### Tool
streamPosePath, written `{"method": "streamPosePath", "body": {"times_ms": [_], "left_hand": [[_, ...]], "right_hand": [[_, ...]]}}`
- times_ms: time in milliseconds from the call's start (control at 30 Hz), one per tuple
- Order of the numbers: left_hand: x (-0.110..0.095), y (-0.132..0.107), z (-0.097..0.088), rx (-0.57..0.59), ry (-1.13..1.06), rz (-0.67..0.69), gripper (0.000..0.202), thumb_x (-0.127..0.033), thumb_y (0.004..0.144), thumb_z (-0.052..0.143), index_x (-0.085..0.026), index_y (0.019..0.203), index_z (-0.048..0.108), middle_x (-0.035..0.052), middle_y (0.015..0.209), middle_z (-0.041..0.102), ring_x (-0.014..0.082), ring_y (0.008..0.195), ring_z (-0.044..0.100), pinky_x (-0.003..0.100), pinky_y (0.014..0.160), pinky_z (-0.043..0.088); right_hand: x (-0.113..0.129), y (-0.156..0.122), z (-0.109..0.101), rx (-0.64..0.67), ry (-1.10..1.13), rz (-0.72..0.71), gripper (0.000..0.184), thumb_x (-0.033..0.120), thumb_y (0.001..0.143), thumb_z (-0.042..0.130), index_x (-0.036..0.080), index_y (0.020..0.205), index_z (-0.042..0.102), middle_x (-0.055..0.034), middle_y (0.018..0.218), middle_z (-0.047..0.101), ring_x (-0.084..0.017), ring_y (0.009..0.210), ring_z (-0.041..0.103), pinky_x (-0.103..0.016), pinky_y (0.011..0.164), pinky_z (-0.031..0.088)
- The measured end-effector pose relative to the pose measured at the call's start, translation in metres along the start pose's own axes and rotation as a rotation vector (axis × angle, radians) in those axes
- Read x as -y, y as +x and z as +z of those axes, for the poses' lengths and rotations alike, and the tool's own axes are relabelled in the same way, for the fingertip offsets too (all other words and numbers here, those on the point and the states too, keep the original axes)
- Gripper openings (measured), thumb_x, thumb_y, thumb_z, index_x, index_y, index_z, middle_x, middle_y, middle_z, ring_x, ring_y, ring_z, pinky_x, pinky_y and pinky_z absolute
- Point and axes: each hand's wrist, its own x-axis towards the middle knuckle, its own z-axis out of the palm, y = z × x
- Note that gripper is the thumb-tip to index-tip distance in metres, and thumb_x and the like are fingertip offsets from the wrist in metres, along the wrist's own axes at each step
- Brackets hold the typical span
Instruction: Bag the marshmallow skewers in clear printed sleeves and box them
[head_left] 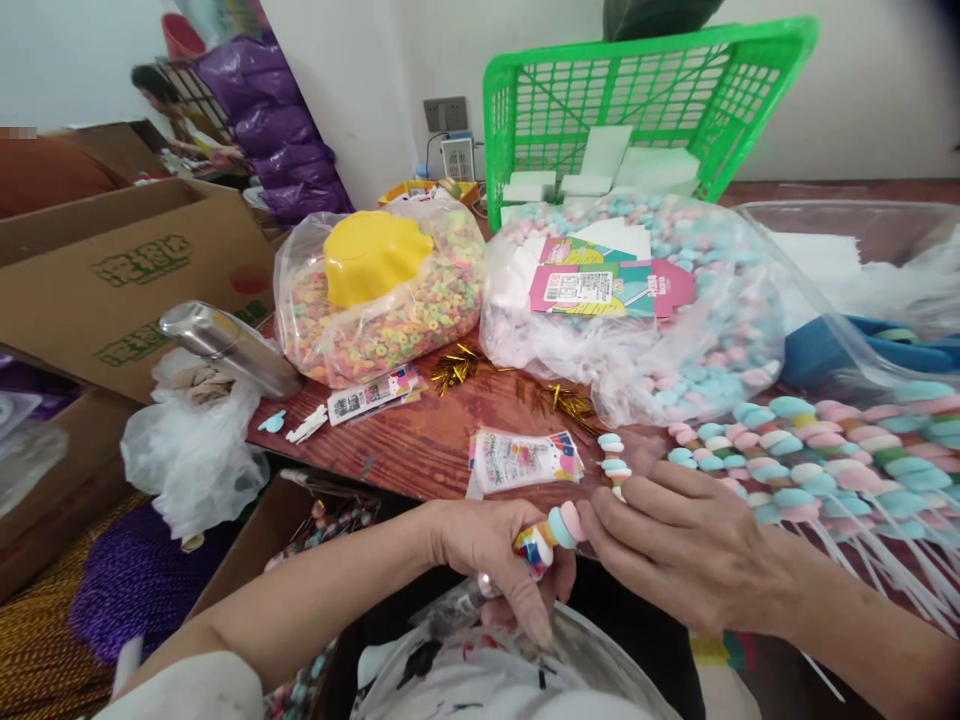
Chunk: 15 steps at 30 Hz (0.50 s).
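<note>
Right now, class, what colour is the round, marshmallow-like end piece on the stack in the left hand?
The marshmallow-like end piece is pink; best view: head.

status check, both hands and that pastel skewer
Left hand closed around pastel skewer. Right hand at its pink end. Printed packets just beyond.

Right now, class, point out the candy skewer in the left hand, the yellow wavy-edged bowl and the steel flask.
Candy skewer (559, 526): head view, on a blue piece.
Yellow wavy-edged bowl (375, 258): head view, middle of its outer side.
Steel flask (250, 356): head view, middle of its body.
</note>
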Motion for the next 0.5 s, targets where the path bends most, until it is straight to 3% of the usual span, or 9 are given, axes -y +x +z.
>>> {"method": "streamPosePath", "body": {"times_ms": [100,167,267,367,433,500], "left_hand": [[-0.002,0.001,-0.002,-0.006,0.064,-0.012,0.054,-0.044,0.042,0.09,-0.015,0.072,0.056,-0.005,0.053,0.06,0.0106,0.037,0.053,0.021,0.033,0.043],[-0.005,-0.002,0.0,-0.106,0.225,0.024,0.055,-0.047,0.046,0.088,-0.016,0.079,0.057,-0.0037,0.062,0.062,0.0135,0.048,0.059,0.024,0.043,0.047],[-0.007,-0.013,0.013,-0.538,0.712,0.181,0.064,-0.044,0.056,0.085,-0.019,0.107,0.056,0.0041,0.098,0.067,0.0236,0.09,0.065,0.035,0.077,0.052],[-0.002,-0.021,0.027,-0.944,1.203,0.204,0.065,-0.034,0.074,0.074,-0.019,0.129,0.044,0.0129,0.126,0.057,0.0314,0.118,0.052,0.048,0.099,0.039],[0.006,-0.021,0.031,-1.063,1.383,0.149,0.056,-0.026,0.081,0.065,-0.016,0.131,0.042,0.0151,0.123,0.058,0.032,0.115,0.052,0.051,0.1,0.037],[0.014,-0.018,0.029,-1.081,1.414,0.134,0.044,-0.02,0.085,0.056,-0.016,0.127,0.045,0.0129,0.115,0.062,0.0287,0.108,0.057,0.046,0.095,0.04]], "right_hand": [[0.006,0.003,0.003,-0.004,0.066,0.008,0.023,0.014,0.091,0.04,0.014,0.09,0.064,-0.0068,0.083,0.063,-0.017,0.071,0.052,-0.036,0.068,0.037],[0.008,0.001,0.006,0.0,0.111,0.063,0.023,0.014,0.091,0.04,0.015,0.089,0.063,-0.0046,0.076,0.06,-0.016,0.067,0.049,-0.035,0.065,0.034],[0.005,-0.004,0.011,0.024,0.114,0.235,0.019,0.012,0.089,0.043,0.017,0.09,0.062,-0.0017,0.07,0.056,-0.016,0.065,0.046,-0.034,0.064,0.032],[0.001,-0.007,0.012,0.039,0.115,0.349,0.018,0.007,0.085,0.045,0.017,0.085,0.059,-0.0017,0.069,0.055,-0.017,0.068,0.049,-0.033,0.065,0.033],[0.0,-0.007,0.012,0.014,0.131,0.37,0.019,0.005,0.083,0.045,0.017,0.083,0.059,-0.0016,0.068,0.055,-0.017,0.069,0.051,-0.032,0.066,0.035],[0.0,-0.007,0.015,-0.019,0.124,0.373,0.019,0.004,0.083,0.045,0.017,0.086,0.06,-0.0016,0.068,0.057,-0.016,0.07,0.052,-0.031,0.066,0.035]]}}
